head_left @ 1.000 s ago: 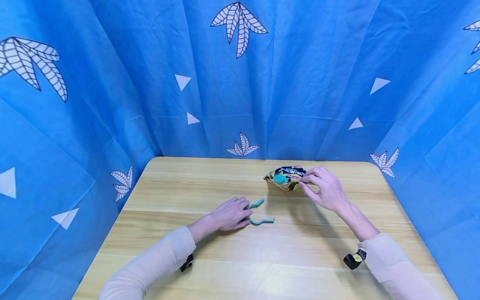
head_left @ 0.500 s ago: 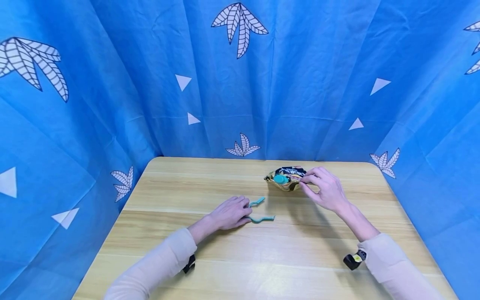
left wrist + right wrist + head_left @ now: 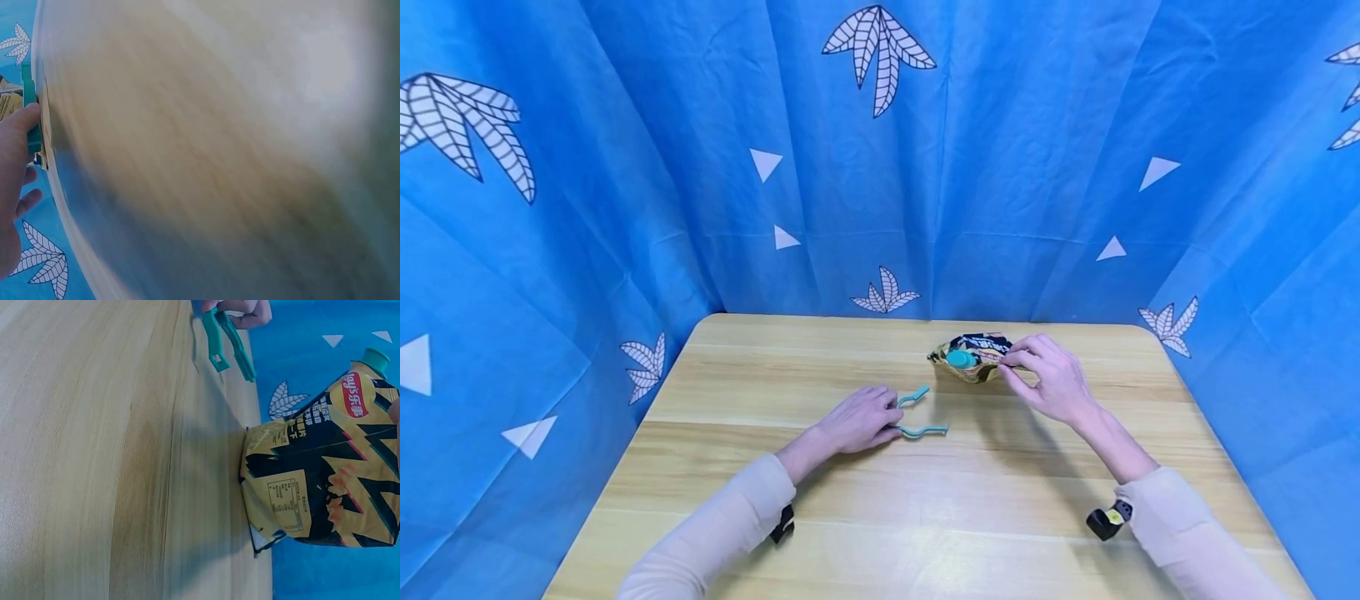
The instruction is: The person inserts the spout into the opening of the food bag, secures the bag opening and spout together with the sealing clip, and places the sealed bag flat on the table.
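a gold-and-black chip bag [image 3: 294, 469] is standing upright near the far edge of the wooden bench [image 3: 865, 542], right of the middle in the head view, its base touching the wood. a round green cap [image 3: 961, 358] is sticking up at the left corner of its mouth; what else the bag is holding is staying hidden. the right hand [image 3: 1051, 377] is pinching the bag's upper rim at the right side between thumb and fingertips, coming in from the near right with its fingers pointing left. the left hand [image 3: 861, 419] is holding a green clip [image 3: 922, 432] by its joined end, the thumb lying against it; the clip's two wavy arms are spreading apart and pointing rightward, just short of the bag and nearer the person. the left forearm is reaching in low from the near left, the hand bending palm-down over the bench. pale sleeves [image 3: 722, 521] are covering both forearms, and a black wrist camera [image 3: 1105, 522] is showing at the right cuff. a blue curtain [image 3: 1037, 125] printed with white leaves and triangles is hanging behind.
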Action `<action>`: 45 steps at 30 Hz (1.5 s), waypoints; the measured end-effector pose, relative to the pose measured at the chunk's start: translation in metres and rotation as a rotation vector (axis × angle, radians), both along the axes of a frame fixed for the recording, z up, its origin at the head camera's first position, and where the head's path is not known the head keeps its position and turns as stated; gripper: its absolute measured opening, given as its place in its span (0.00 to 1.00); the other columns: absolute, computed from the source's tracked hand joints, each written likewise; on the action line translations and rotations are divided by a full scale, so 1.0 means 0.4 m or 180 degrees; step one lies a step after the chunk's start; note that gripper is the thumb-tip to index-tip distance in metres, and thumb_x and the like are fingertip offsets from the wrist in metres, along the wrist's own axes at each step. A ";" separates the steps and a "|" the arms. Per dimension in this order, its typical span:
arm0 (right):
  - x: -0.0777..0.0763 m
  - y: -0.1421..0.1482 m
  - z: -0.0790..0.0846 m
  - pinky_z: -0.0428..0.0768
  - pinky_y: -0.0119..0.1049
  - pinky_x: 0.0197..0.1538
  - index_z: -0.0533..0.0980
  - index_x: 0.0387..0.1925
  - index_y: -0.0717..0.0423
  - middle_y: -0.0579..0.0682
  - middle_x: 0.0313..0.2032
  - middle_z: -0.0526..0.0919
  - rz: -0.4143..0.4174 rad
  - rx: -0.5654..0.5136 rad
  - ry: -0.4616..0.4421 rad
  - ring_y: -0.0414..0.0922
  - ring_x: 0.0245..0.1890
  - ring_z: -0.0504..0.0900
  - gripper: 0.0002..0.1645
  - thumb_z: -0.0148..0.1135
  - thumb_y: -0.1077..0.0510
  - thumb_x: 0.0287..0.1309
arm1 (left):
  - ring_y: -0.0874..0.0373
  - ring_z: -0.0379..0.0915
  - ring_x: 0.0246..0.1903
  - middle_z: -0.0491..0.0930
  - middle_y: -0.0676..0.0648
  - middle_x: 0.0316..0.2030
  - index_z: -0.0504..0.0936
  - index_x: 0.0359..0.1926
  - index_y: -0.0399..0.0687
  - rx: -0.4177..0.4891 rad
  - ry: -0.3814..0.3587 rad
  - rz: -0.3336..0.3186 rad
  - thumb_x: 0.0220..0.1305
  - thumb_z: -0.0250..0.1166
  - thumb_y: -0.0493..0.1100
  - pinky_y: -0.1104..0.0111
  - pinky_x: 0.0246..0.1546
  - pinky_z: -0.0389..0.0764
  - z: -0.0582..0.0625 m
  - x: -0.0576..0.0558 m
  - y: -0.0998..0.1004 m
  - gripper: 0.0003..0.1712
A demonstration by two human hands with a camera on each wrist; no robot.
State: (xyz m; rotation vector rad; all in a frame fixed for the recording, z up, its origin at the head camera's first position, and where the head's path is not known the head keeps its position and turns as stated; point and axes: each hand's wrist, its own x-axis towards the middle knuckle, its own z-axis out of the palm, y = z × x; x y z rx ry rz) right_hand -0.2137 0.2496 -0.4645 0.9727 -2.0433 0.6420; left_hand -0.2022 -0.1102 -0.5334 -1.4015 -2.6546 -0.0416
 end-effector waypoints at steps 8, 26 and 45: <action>-0.002 -0.002 0.002 0.79 0.43 0.34 0.87 0.32 0.53 0.51 0.34 0.86 -0.0014 0.0023 0.0030 0.49 0.35 0.82 0.08 0.66 0.55 0.59 | 0.58 0.74 0.44 0.82 0.51 0.45 0.81 0.40 0.57 0.0169 0.0142 -0.0038 0.74 0.65 0.58 0.65 0.50 0.80 -0.004 -0.013 0.004 0.13; -0.002 -0.004 0.010 0.81 0.43 0.33 0.86 0.32 0.54 0.52 0.33 0.86 0.0004 0.0083 0.0060 0.50 0.35 0.83 0.07 0.67 0.55 0.58 | 0.58 0.77 0.45 0.83 0.51 0.45 0.83 0.37 0.56 0.0493 0.0660 -0.0160 0.73 0.68 0.54 0.70 0.45 0.82 -0.008 -0.029 0.023 0.10; -0.004 -0.004 0.008 0.81 0.44 0.32 0.86 0.31 0.52 0.51 0.33 0.86 -0.0024 0.0098 0.0035 0.50 0.35 0.83 0.09 0.66 0.53 0.61 | 0.53 0.80 0.48 0.85 0.50 0.46 0.82 0.35 0.55 0.0964 0.1152 -0.0044 0.68 0.73 0.52 0.62 0.51 0.82 0.010 -0.061 0.027 0.10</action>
